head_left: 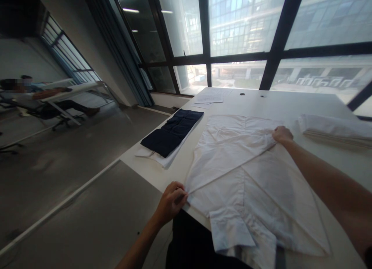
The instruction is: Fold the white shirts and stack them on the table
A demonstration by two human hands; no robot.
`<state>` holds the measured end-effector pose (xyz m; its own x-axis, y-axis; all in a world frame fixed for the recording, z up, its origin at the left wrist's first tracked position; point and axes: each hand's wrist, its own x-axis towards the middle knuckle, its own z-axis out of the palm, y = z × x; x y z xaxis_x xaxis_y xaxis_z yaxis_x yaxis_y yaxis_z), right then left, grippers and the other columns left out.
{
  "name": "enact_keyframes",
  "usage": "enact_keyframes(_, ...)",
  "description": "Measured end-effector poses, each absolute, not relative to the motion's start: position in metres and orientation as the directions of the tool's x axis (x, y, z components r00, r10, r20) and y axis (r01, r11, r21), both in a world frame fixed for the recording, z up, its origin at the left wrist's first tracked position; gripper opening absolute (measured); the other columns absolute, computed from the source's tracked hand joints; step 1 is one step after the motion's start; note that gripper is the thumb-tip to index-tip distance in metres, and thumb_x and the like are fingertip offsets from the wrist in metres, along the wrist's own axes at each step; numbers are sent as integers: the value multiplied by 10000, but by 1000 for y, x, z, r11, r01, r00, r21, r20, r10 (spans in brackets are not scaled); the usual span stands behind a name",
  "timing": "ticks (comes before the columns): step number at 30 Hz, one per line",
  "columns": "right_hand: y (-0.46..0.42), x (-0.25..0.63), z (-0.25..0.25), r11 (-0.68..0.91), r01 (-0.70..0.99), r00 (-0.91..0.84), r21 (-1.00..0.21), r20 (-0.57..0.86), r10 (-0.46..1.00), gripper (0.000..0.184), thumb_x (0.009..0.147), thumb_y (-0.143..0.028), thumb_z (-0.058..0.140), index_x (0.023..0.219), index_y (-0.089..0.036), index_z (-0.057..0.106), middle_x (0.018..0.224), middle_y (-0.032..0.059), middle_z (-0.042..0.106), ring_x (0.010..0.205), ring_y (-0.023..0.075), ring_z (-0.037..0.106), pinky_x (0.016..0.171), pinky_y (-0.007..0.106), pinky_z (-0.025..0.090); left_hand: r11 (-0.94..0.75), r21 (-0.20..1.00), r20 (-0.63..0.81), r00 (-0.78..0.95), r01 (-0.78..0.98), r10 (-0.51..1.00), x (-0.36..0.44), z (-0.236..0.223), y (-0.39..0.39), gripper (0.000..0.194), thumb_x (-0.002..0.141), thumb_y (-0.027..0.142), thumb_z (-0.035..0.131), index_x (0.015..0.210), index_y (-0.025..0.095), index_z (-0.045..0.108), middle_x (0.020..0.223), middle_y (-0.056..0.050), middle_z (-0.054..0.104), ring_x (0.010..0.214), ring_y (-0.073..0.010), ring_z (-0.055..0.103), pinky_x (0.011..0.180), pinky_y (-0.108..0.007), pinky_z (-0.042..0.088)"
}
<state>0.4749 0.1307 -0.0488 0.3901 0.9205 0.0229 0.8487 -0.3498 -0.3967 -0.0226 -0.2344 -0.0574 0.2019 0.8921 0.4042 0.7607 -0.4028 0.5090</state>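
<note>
A white long-sleeved shirt (221, 160) lies spread over the near part of the table, with one sleeve and its cuff (231, 226) hanging toward me past the front edge. My left hand (175, 195) pinches the shirt's left edge at the table's front edge. Farther off on the right, my right hand (282, 134) is closed on the fabric at the other end of a straight fold. Between the two hands that fold runs diagonally across the shirt. The fingertips of my right hand are partly hidden.
Folded dark navy cloth (174, 130) rests on white cloth (164, 160) at the table's left side. Folded white fabric (337, 129) lies at the right. Papers (210, 96) are at the back of the white table (279, 102), before the windows. Another person sits far left.
</note>
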Motion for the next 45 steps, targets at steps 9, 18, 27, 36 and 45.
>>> enact_keyframes(9, 58, 310, -42, 346, 894, -265, -285, 286, 921, 463, 974, -200, 379, 1377, -99, 585, 1480, 211, 520, 1334, 320, 483, 1097, 450, 392, -383, 469, 419, 181, 796, 890, 6, -27, -128, 312, 992, 188, 474, 1170, 209, 730, 1238, -105, 702, 1169, -231, 653, 1054, -420, 516)
enact_keyframes(18, -30, 198, -71, 693, 646, -662, -321, 216, 717, 596, 1004, -241, 329, 1574, -68, 367, 1664, 163, 302, 1554, 284, 212, 1231, 510, 200, -313, 211, 179, 278, 926, 944, 20, -82, -111, 506, 1065, 337, 388, 1553, 207, 421, 1623, -150, 391, 1534, -320, 294, 1205, -637, 243)
enact_keyframes(27, -32, 204, -78, 697, 662, -665, -275, 213, 715, 638, 1051, -436, 322, 1584, -85, 359, 1662, 184, 289, 1559, 286, 207, 1243, 537, 157, -174, 500, 303, 17, 848, 953, -42, -72, -55, 378, 998, 299, 483, 1298, 154, 661, 1271, -157, 679, 1204, -264, 620, 1084, -429, 451)
enact_keyframes(36, -33, 204, -78, 700, 661, -673, -269, 199, 712, 666, 1044, -457, 329, 1599, -89, 328, 1670, 173, 264, 1563, 284, 194, 1244, 543, 157, -117, 465, 157, 48, 878, 986, -35, -60, 2, 168, 833, 320, 705, 854, 166, 768, 1013, -92, 679, 946, -226, 633, 929, -358, 497)
enact_keyframes(45, -34, 207, -80, 736, 636, -711, -234, 193, 676, 682, 1042, -474, 332, 1605, -91, 316, 1676, 175, 229, 1571, 282, 162, 1248, 548, 137, -97, 426, 207, 8, 899, 978, -27, -49, -5, 57, 860, 186, 669, 849, 173, 724, 1005, -105, 664, 995, -257, 616, 942, -374, 479)
